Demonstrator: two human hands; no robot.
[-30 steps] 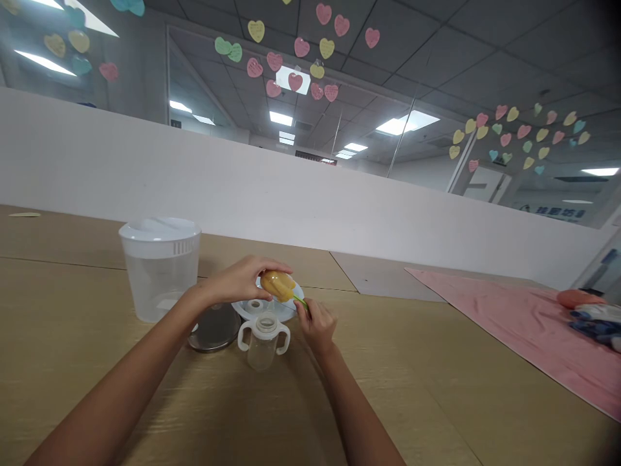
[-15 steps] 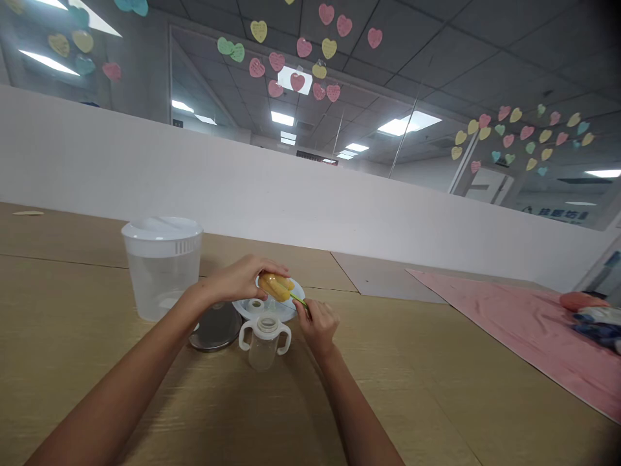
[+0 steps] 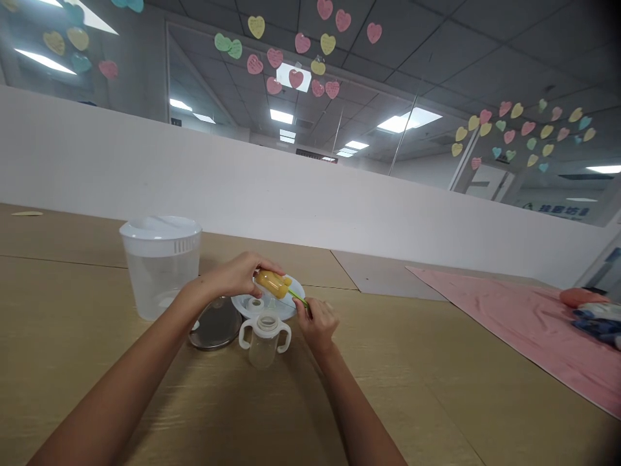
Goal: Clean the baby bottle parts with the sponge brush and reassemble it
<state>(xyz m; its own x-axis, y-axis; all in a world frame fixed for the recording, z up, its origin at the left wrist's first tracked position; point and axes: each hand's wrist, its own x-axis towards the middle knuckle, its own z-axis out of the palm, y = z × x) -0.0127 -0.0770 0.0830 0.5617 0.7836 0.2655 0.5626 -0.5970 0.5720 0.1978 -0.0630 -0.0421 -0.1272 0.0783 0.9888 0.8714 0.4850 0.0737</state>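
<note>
My left hand [image 3: 242, 274] is closed around a small clear cup-like cover, tilted above the plate. Inside the cover sits the yellow sponge head of a bottle brush [image 3: 272, 283]. The brush's thin green handle [image 3: 297, 297] runs down to my right hand [image 3: 317, 322], whose fingers are wrapped round it. Just below the hands, a clear baby bottle [image 3: 262, 353] with two white side handles stands upright and uncapped. Behind it, a white plate [image 3: 292, 311] carries a white ring-shaped collar [image 3: 255, 305] and a clear teat, partly hidden.
A translucent white-rimmed bucket with a lid [image 3: 162, 268] stands to the left. A round dark metal lid [image 3: 216, 327] lies beside the plate, partly under my left forearm. Pink cloth [image 3: 495, 310] covers the table's right side, with a pile of fabric [image 3: 594, 314] at its edge.
The yellow sponge head has gone further into the clear cover, and less of it shows at the opening. Both hands stay in nearly the same place, still gripping.
</note>
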